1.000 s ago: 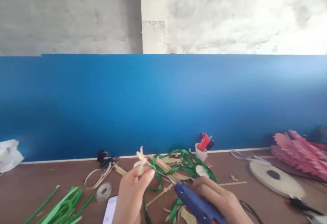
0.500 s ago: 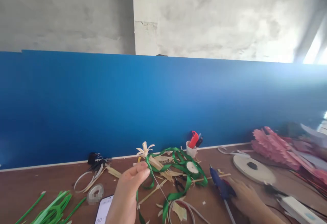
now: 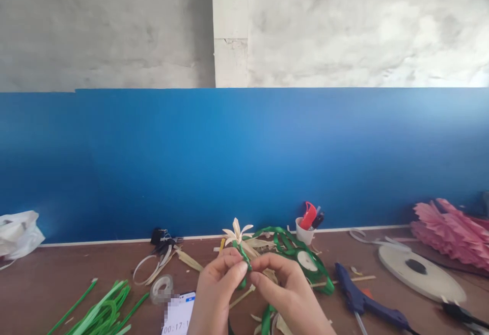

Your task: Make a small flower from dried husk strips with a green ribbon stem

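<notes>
My left hand (image 3: pixel 219 289) and my right hand (image 3: pixel 284 289) meet at the fingertips low in the middle of the view. Both pinch the green-wrapped stem of a small cream flower (image 3: pixel 237 233) that stands upright above my fingers. Green ribbon (image 3: pixel 290 248) trails from the stem to a loose pile behind my hands. A blue glue gun (image 3: pixel 362 302) lies on the brown table (image 3: pixel 76 268) to the right of my right hand, untouched.
A white cup with red-handled tools (image 3: pixel 305 223) stands by the blue wall. Green strips (image 3: pixel 99 309) lie at the left, a tape roll (image 3: pixel 160 289) and a phone (image 3: pixel 178 317) near my left hand. A white disc (image 3: pixel 420 274) and pink petals (image 3: pixel 451 230) lie right.
My right hand has left the glue gun on the table and come to the flower stem beside my left hand. The flower has turned upright. The camera has swung back left.
</notes>
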`<state>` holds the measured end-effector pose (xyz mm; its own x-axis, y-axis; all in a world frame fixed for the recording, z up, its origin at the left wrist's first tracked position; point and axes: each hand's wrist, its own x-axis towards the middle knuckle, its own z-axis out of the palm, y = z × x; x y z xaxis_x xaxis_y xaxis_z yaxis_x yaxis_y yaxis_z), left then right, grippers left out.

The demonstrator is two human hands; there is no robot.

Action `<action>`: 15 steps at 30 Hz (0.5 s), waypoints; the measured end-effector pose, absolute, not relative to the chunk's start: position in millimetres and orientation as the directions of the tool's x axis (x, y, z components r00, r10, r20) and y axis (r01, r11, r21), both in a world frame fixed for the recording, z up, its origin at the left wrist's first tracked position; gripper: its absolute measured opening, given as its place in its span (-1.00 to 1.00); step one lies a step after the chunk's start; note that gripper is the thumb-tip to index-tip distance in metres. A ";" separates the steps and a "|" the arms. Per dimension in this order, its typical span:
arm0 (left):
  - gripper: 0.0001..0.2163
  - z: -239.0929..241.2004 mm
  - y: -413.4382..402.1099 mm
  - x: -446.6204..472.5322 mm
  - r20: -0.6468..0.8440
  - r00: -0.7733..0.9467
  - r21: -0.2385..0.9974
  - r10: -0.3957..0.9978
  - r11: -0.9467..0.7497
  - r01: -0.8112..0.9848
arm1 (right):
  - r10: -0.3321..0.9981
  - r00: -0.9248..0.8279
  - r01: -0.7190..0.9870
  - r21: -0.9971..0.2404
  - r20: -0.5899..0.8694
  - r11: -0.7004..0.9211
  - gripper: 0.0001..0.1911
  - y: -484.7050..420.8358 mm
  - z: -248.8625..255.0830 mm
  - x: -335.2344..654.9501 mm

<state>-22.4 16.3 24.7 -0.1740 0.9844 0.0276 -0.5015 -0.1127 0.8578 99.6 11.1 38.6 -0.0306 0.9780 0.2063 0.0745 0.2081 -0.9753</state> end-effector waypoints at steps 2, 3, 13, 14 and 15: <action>-0.88 27.9 13.2 -21.5 0.051 -0.166 0.868 0.985 -0.126 -0.481 | 0.983 -0.029 0.030 -0.983 0.181 0.182 -0.82 11.5 36.8 96.7; -0.88 28.9 12.5 -20.7 0.059 -0.164 0.869 0.985 -0.131 -0.477 | 0.985 -0.030 0.016 -0.985 0.172 0.173 -0.82 11.8 36.2 96.4; -0.85 26.6 13.2 -13.0 0.061 -0.268 0.836 0.961 -0.196 -0.512 | 0.988 0.055 -0.070 -0.987 0.143 0.147 -0.72 10.0 41.1 88.7; -0.86 25.7 13.6 -12.4 0.059 -0.277 0.837 0.959 -0.198 -0.510 | 0.985 0.073 -0.055 -0.985 0.158 0.162 -0.73 9.4 42.1 88.5; -0.86 24.9 14.1 -11.8 0.054 -0.285 0.838 0.957 -0.198 -0.508 | 0.981 0.091 -0.032 -0.984 0.174 0.178 -0.74 8.7 42.8 88.4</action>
